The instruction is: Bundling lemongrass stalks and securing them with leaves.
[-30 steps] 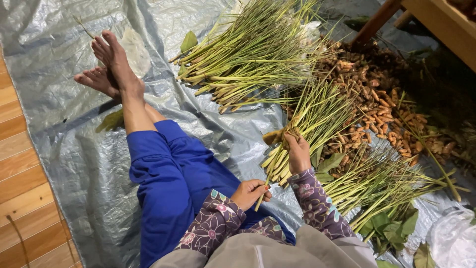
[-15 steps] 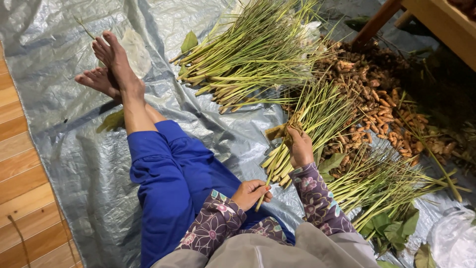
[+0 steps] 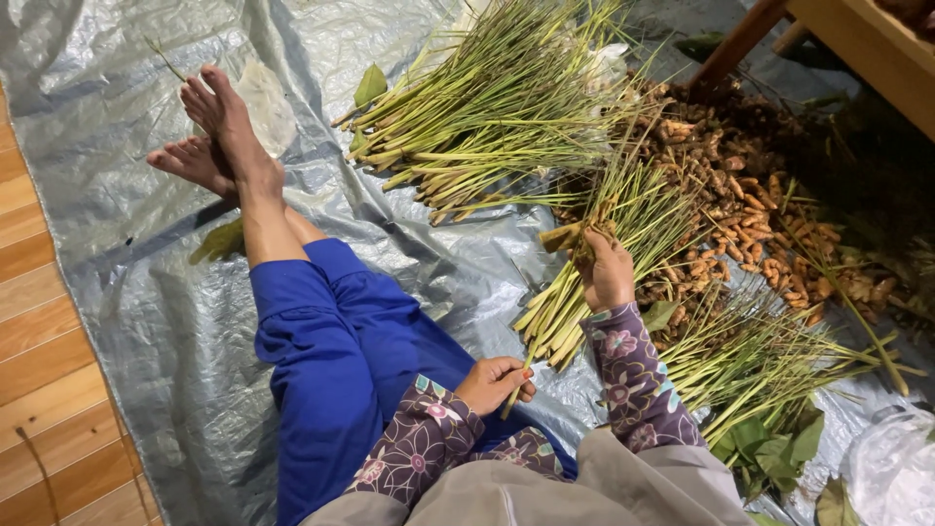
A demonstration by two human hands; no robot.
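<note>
Gripping one thin green stalk (image 3: pixel 514 390), my left hand (image 3: pixel 495 383) is pinching it closed over my lap, just above the blue trousers (image 3: pixel 331 360). I am clenching my right hand (image 3: pixel 606 273) around a bundle of lemongrass stalks (image 3: pixel 565 302), which is lying slanted on the silver tarp (image 3: pixel 127 282) just beside my right knee, its cut ends pointing toward me. I am seeing a larger heap of stalks (image 3: pixel 487 107) lying farther out, and a pile of brown roots (image 3: pixel 740 195) spreading to the right of it. I am sitting with bare feet (image 3: pixel 219 136) crossed on the tarp, beside a wooden floor (image 3: pixel 49 390).
</note>
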